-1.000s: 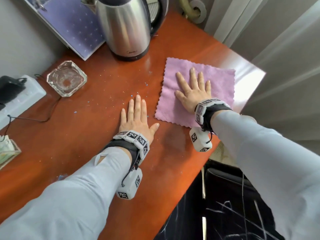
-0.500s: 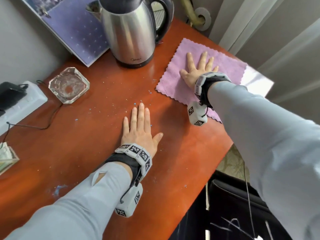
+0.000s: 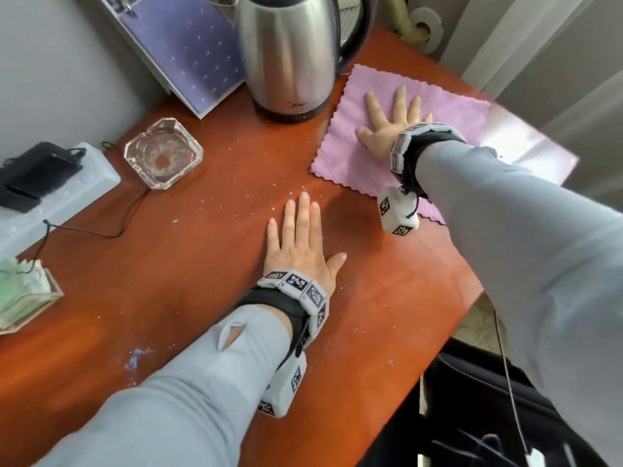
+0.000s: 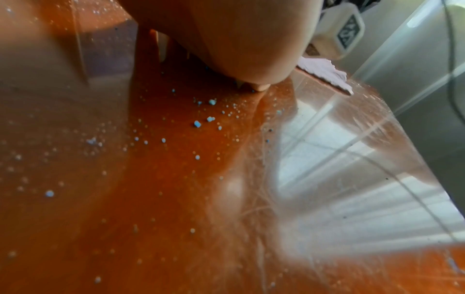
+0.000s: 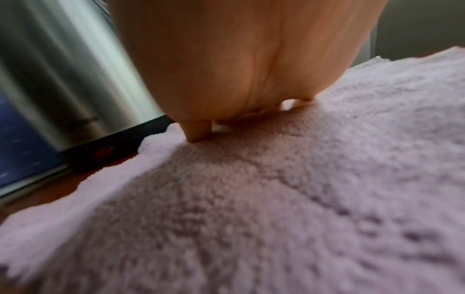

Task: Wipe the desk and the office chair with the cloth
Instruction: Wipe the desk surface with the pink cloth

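A pink cloth (image 3: pixel 344 153) (image 5: pixel 276 199) lies spread flat on the far right part of the red-brown desk (image 3: pixel 202 281) (image 4: pixel 163 199), beside the kettle. My right hand (image 3: pixel 392 119) (image 5: pixel 241 65) presses flat on the cloth with straight, spread fingers. Flat on the bare desk nearer to me rests my left hand (image 3: pixel 300 237) (image 4: pixel 226 39), fingers straight and together, holding nothing. Blue and white crumbs (image 3: pixel 175 221) (image 4: pixel 197 123) dot the desk around it. The black office chair (image 3: pixel 472 416) shows at the lower right, below the desk edge.
A steel kettle (image 3: pixel 290 52) (image 5: pixel 62 79) stands at the back, right next to the cloth's left edge. A glass ashtray (image 3: pixel 163 153), a white power strip (image 3: pixel 60 197) with a black cable (image 3: pixel 101 232), a clear holder (image 3: pixel 23 298) and a leaning calendar (image 3: pixel 188 52) crowd the left. Curtains (image 3: pixel 556 62) hang right.
My right hand has pushed the cloth away from me, from the near desk edge toward the far right corner beside the kettle. The left hand has stayed flat in place.
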